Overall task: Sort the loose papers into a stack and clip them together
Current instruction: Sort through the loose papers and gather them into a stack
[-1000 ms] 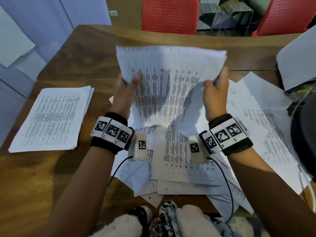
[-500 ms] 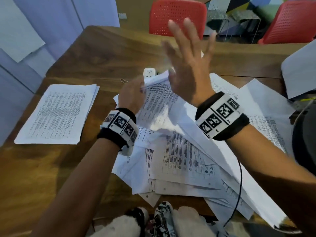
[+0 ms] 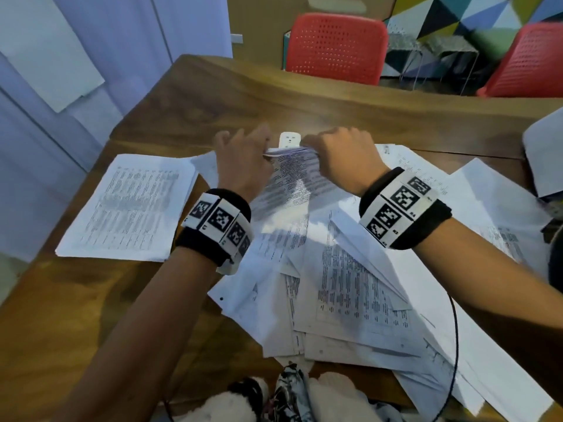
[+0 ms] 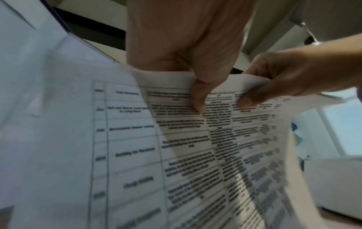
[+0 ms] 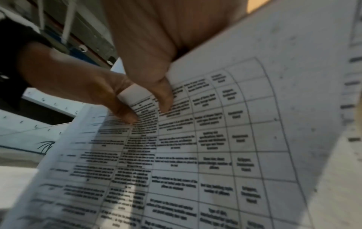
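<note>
I see the table [image 3: 189,95] strewn with loose papers [image 3: 350,300], a neat stack [image 3: 128,205] to the left. Both my left hand [image 3: 243,159] and right hand [image 3: 341,159] pinch one sheet's [image 3: 292,178] far edge. I'm gathering; next, carry it onto the stack, edges squared.

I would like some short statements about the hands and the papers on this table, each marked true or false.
1. Both hands pinch one printed sheet. True: left hand, right hand.
2. A neat stack lies to the left of the left hand. True.
3. The held sheet is blank. False: it carries a printed table.
4. The chairs behind the table are blue. False: they are red.
5. The loose papers near the person are already squared up. False: they overlap at many angles.
</note>
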Tool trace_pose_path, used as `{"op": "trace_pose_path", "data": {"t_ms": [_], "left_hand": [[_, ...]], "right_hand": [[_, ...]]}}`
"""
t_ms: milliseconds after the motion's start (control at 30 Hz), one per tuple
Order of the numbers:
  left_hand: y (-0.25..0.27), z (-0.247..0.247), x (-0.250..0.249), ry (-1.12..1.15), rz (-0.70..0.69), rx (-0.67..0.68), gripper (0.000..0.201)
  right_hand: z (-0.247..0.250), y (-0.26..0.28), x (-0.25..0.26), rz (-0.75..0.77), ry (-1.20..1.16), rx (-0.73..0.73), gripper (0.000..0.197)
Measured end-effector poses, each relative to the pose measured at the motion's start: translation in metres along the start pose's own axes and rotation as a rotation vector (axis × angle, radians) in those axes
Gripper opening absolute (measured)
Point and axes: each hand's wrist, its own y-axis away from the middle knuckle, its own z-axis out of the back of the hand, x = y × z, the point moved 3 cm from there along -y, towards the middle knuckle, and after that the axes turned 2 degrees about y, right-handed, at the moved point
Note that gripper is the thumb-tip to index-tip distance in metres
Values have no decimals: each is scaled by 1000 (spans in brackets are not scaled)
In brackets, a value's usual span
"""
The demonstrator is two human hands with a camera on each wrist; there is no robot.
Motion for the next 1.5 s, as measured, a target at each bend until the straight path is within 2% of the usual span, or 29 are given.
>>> {"op": "trace_pose_path", "data": {"t_ms": [100,133,200,233,267,300,367,433,500,533,600,667,767,833,933,1067,1167,1267,1367,1500], "left_hand": [[-4,18,30,213,167,-164,27],[-6,25,45,249,242,-241,39],[-8,40,80,273,417,-371,78],[-9,44,99,329,514,-392,89],[-10,46,117,427,602,-372,91],[-12,43,138,546,656,-316,82],[-11,35,167,774,710,-75,29],[-3,28,188,908,744,120,27],[3,25,210,973,769,139,13],[3,24,226,924,765,101,6],[4,29,258,758,744,36,7],[5,32,293,629,764,31,4],[11,42,330,481,800,55,22],[15,46,350,443,814,71,26],[25,45,372,405,870,93,26],[33,33,397,372,917,158,20],[39,22,405,331,918,235,28],[43,16,407,246,941,304,37],[45,14,406,192,983,345,52],[48,10,397,94,983,473,60]], "right_hand": [[2,-13,9,-74,1,-35,39],[5,-17,12,-115,-46,-71,34],[5,-27,15,-225,-185,-159,23],[4,-33,17,-290,-274,-201,23],[3,-37,20,-358,-396,-241,27],[-2,-42,24,-414,-545,-302,32],[-14,-52,40,-522,-860,-386,43],[-32,-63,62,-624,-1100,-378,43],[-57,-73,85,-742,-1229,-320,38],[-68,-79,99,-787,-1271,-282,34],[-92,-89,128,-828,-1328,-195,17],[-118,-98,157,-837,-1311,-82,16],[-153,-107,195,-793,-1238,106,28],[-169,-111,216,-767,-1179,218,28],[-186,-112,231,-820,-1138,328,30],[-201,-112,242,-815,-1021,425,39],[-208,-106,245,-812,-924,472,32],[-210,-103,247,-850,-853,509,38],[-207,-101,252,-873,-676,554,47],[-209,-97,267,-843,-679,630,53]]}}
